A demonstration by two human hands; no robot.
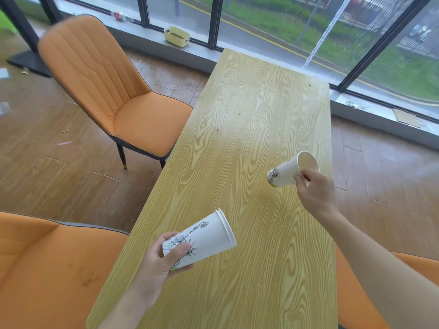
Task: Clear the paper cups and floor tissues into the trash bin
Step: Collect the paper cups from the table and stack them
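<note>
My left hand [156, 262] grips the base of a white paper cup [209, 236] with a black line drawing, held on its side above the near left part of the wooden table [249, 119]. My right hand [313, 191] pinches the rim of a second white paper cup [285, 173], tilted with its mouth toward the right, above the table's right side. No trash bin is in view. Small scraps lie on the floor at the far left; I cannot tell whether they are tissues.
An orange chair [107, 91] stands left of the table, another orange seat [47, 269] is at the near left, and a third shows at the lower right [415, 260]. A yellow box [177, 36] sits on the window ledge. Wood floor surrounds the table.
</note>
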